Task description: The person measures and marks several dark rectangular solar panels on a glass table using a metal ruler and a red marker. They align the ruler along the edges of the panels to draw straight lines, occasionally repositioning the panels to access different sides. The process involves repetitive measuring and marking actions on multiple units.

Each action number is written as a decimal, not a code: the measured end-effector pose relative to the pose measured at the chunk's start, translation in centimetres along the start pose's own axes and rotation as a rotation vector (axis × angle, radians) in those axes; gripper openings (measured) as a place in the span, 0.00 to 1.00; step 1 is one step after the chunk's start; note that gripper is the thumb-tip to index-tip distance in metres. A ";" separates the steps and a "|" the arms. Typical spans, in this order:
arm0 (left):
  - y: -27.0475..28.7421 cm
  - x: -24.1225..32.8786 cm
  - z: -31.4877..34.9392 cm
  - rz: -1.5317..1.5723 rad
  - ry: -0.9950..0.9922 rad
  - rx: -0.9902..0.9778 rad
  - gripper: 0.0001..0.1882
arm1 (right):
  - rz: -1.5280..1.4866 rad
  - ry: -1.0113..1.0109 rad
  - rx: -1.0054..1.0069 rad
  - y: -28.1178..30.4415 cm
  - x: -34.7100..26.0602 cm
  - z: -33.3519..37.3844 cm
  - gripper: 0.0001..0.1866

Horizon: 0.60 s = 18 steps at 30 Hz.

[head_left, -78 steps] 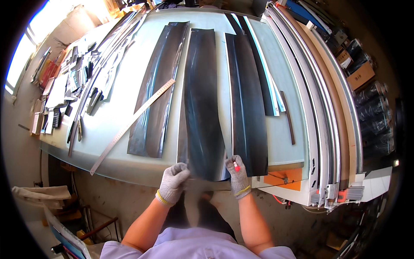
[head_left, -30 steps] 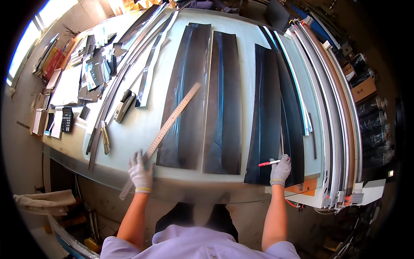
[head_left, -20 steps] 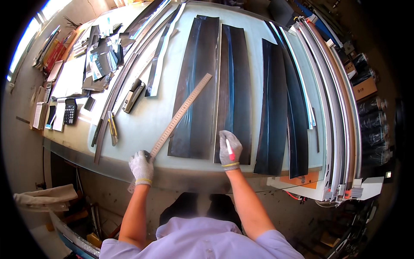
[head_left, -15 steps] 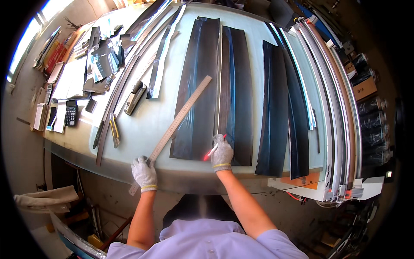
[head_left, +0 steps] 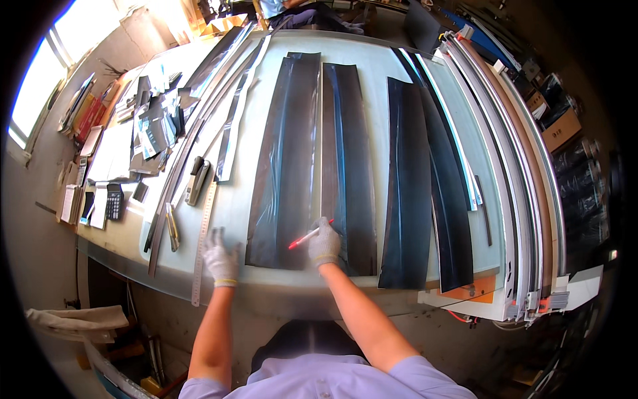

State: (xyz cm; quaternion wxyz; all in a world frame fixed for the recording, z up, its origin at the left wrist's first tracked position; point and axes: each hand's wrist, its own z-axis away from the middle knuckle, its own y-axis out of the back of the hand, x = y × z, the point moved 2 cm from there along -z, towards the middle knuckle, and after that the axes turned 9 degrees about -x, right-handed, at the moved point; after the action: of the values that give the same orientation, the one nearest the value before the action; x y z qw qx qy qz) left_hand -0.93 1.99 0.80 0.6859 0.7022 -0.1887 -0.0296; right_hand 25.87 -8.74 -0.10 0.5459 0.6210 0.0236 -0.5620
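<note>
My left hand point(head_left: 220, 259), in a grey-white glove, is near the table's front edge with its fingers apart. Just left of it lies a long metal ruler point(head_left: 205, 229), whose near end sticks out past the edge. In my gloved right hand point(head_left: 325, 244) is a white marker pen with red ends point(head_left: 304, 238), held slantwise. That hand is over the near part of two long dark sheets, a wider left sheet point(head_left: 282, 173) and a narrower right sheet point(head_left: 352, 166), both with bluish film on them. Two more dark strips point(head_left: 407, 186) lie farther right.
Left of the ruler are a stapler point(head_left: 197, 181), a yellow utility knife point(head_left: 173, 227), a calculator point(head_left: 114, 201) and a heap of dark and shiny scraps point(head_left: 156, 130). Long metal rails point(head_left: 515, 166) line the right side. Beyond the far edge sits another person point(head_left: 312, 16).
The ruler has swung off the left dark sheet to lie nearly straight at the left. My left hand has let go of it. My right hand still holds the marker. The view has shifted.
</note>
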 end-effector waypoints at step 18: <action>-2.7 6.8 0.1 0.947 0.274 -0.144 0.10 | -0.165 0.081 0.091 1.3 0.4 -1.0 0.10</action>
State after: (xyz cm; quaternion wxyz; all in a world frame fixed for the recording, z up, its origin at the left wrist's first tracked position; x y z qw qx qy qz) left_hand 5.93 -0.22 -0.33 0.6892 0.4879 -0.3926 0.3646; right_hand 27.56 -8.80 0.22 0.4677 0.6633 0.0712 -0.5798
